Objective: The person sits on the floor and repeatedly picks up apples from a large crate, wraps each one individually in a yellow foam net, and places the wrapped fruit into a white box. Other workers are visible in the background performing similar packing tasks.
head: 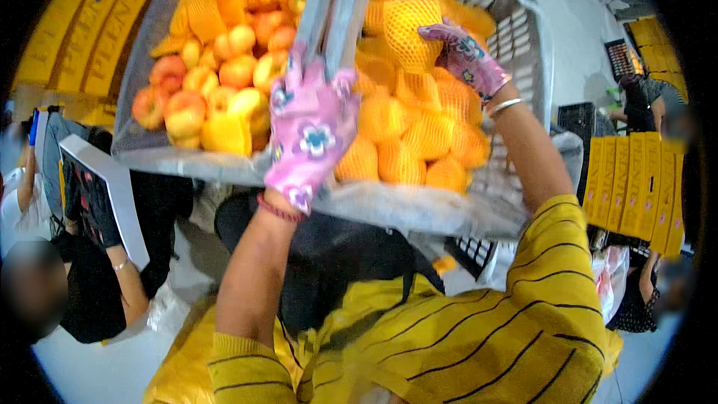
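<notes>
My right hand (468, 59), in a pink flowered glove, holds a peach in a yellow foam net (412, 33) above the right crate. Below it lie several netted fruits (429, 134) in that plastic crate (519, 39). My left hand (314, 118), gloved alike, is over the near ends of the two crates' adjoining rims, its fingers pointing away from me; nothing shows in it, though its palm is hidden. In the left crate (126, 106) are bare red-and-yellow peaches (185, 112) at the near side, with loose yellow foam nets (205, 17) beyond and among them.
Stacked yellow cartons (95, 28) stand beyond the left crate, and more cartons (634, 185) are at the right. A person at the left, in dark gloves, is at a white-edged box (106, 196). Other people are at the right. A black crate (578, 118) stands right of the fruit crates.
</notes>
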Demonstrator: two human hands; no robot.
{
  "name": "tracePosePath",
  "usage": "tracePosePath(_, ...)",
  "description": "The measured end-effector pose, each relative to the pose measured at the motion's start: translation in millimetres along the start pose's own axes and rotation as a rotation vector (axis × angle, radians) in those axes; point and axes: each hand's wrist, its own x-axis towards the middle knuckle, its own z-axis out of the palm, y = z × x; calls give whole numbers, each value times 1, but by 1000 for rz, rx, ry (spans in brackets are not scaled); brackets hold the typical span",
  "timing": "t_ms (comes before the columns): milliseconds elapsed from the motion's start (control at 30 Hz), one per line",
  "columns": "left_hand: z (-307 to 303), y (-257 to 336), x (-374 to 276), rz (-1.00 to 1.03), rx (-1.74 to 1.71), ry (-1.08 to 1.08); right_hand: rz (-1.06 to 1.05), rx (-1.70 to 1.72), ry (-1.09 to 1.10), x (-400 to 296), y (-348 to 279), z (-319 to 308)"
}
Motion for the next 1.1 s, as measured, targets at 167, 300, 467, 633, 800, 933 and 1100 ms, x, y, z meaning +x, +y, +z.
tracePosePath(167, 7, -5, 6, 48, -132, 151, -460, -1050, 72, -70, 42, 86)
tracePosePath(300, 10, -8, 6, 55, -133, 164, -307, -1354, -327, -85, 50, 114)
tracePosePath(467, 12, -3, 4, 30, -77, 158, -114, -1179, -290, -71, 59, 102)
tracePosePath(633, 12, -3, 3, -2, 20, 187, 213, -604, -261, -63, 66, 105)
tracePosePath(800, 6, 2, -2, -21, -55, 127, 381, -319, -301, -77, 70, 109)
tracePosePath(933, 7, 0, 0, -22, -54, 98, 295, -508, -286, -75, 66, 116)
tracePosePath(1100, 8, 1, 1, -42, -58, 110, 257, -521, -288, -73, 71, 107)
